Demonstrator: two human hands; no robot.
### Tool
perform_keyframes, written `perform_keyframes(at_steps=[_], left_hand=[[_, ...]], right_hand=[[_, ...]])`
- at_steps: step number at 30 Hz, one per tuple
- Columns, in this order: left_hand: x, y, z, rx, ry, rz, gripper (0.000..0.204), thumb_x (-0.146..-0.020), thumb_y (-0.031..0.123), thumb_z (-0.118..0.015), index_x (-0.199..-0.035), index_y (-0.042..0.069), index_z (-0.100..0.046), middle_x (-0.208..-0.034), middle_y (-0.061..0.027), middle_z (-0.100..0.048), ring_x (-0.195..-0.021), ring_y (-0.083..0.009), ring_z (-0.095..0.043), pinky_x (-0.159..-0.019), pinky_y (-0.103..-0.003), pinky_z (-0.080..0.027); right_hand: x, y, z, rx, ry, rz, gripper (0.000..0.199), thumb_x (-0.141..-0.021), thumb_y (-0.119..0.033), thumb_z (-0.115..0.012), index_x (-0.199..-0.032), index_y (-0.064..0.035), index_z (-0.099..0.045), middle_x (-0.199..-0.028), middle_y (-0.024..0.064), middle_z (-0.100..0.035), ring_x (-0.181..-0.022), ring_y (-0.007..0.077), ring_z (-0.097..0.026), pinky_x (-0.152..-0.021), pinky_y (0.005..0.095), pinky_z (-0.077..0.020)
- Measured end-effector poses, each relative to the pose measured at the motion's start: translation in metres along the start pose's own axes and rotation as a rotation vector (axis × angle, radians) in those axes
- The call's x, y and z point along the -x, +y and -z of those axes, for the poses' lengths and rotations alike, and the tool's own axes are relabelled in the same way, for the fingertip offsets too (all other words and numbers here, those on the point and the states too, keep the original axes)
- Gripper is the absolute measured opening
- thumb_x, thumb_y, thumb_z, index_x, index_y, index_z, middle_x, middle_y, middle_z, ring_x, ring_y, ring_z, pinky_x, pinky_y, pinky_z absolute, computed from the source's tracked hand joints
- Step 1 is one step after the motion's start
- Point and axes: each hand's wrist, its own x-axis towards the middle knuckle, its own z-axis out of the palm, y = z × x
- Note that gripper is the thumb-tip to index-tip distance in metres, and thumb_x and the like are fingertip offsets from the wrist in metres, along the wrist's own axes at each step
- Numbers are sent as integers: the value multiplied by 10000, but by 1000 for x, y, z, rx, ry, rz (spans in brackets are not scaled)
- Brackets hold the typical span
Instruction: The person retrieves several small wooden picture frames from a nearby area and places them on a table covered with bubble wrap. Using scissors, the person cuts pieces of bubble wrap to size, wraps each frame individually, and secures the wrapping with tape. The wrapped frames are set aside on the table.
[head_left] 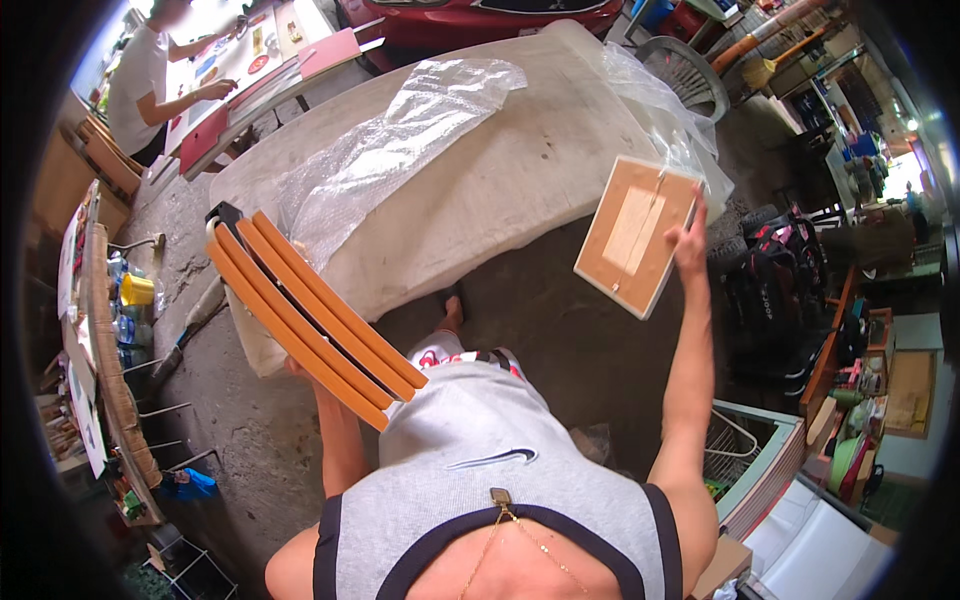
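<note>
My right hand (690, 240) is closed on the right edge of a picture frame (597, 240), holding it up beside the near right corner of the covered table. Its brown backing faces me, with a paler rectangle in the middle and a thin cord across it. On the left, several long orange-brown frames (335, 300), stacked and seen edge-on, slant over the table's near left corner. My left hand (293, 367) supports this stack from below; most of its fingers are hidden. A crumpled sheet of bubble wrap (410, 125) lies across the table (560, 110).
Another person (135, 90) works at a table with prints (290, 75) at the far left. Behind my table is a red car (490, 18). A grey plastic chair (685, 75) stands far right, with a black wheeled bag (770, 295) nearer. Bench legs (165, 410) jut out at left.
</note>
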Motion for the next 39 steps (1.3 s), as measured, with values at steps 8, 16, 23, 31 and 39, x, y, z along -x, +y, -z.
perform_keyframes(at_steps=[8, 16, 23, 31, 39], left_hand=[[-125, -20, -2, 116, -27, -66, 649, -820, 385, -592, -1332, 31, -408, -1157, -162, -523, -1025, -296, -565, -870, -447, -504], [-133, -70, -38, 141, 66, -303, 596, -894, 356, -547, -1361, 34, -366, -1158, -172, -484, -1047, -313, -529, -902, -470, -471], [-119, -125, -81, 78, 172, -479, 578, -927, 343, -527, -1381, 37, -340, -1167, -177, -462, -1062, -322, -511, -921, -481, -454], [-100, -190, -121, -24, 355, -694, 640, -876, 360, -557, -1385, 39, -338, -1198, -174, -473, -1070, -316, -528, -920, -468, -470], [-79, -217, -141, -97, 487, -848, 702, -825, 378, -587, -1389, 42, -337, -1229, -170, -483, -1077, -310, -546, -919, -454, -485]], right_hand=[[-227, 61, -37, -222, -196, -391, 926, -622, 69, -484, -1451, -297, -295, -1305, 79, -462, -930, 185, -558, -788, 280, -481], [-336, 194, -65, -397, -499, -649, 969, -659, 96, -509, -1480, -318, -200, -1287, 83, -465, -962, 191, -561, -793, 272, -481], [-383, 250, -90, 605, -703, -534, 684, -733, -74, -619, -1373, -231, -437, -1124, 113, -594, -991, 268, -572, -876, 374, -467], [-419, 176, -322, 220, -568, 368, 557, -748, -359, -722, -1178, -23, -609, -1189, 206, -597, -1113, 320, -565, -965, 382, -422], [-424, 79, -440, 174, -1163, -13, 433, -732, -294, -710, -1018, 30, -675, -920, 132, -673, -891, 190, -618, -836, 324, -448]])
